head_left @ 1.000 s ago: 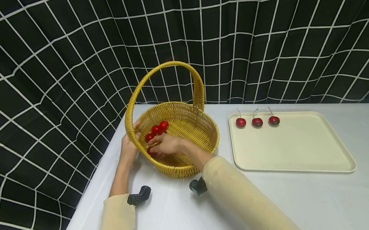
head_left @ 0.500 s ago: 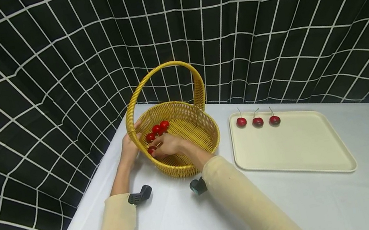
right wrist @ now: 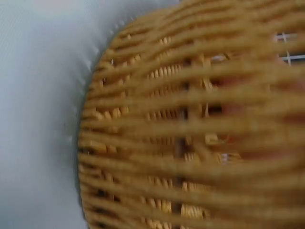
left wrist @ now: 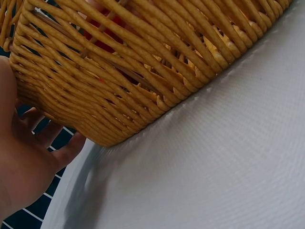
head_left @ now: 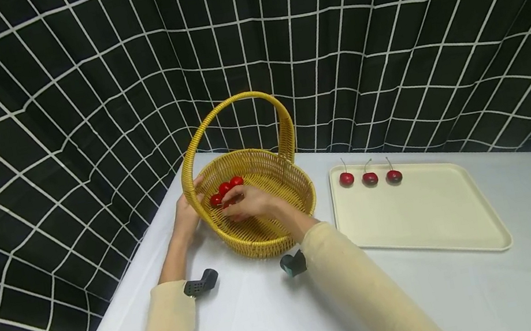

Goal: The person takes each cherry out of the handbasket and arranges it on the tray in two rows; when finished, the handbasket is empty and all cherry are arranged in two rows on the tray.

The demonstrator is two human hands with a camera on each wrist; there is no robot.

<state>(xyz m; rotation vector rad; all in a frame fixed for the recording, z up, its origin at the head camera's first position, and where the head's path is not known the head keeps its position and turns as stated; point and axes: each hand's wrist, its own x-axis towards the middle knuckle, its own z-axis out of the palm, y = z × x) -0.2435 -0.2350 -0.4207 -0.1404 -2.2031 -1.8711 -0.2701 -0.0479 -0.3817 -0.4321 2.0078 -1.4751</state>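
A round yellow wicker basket [head_left: 264, 249] with a tall arched handle stands on the white-covered table. My left hand [head_left: 185, 217] grips its left side; in the left wrist view, fingers [left wrist: 71, 150] lie against the weave. Inside the basket, my right hand [head_left: 252, 201] pinches a dark red cherry [head_left: 226, 204], mostly hidden behind the fingers. Several bright red cherries [head_left: 224, 188] lie just beyond that hand, near the basket's left wall. The right wrist view is filled by the blurred basket wall [right wrist: 138, 119], with reddish shapes showing through its gaps.
Right of the basket lies a cream rectangular tray [head_left: 416, 216]. Three stemmed cherries stand in a row along its back edge, the middle cherry [head_left: 369, 178] among them. A black curtain [head_left: 310, 52] with a white grid hangs behind and to the left.
My right hand has moved up and to the right inside the basket, and the dark cherry has left its place by the near left wall. My left hand stays at the basket's side.
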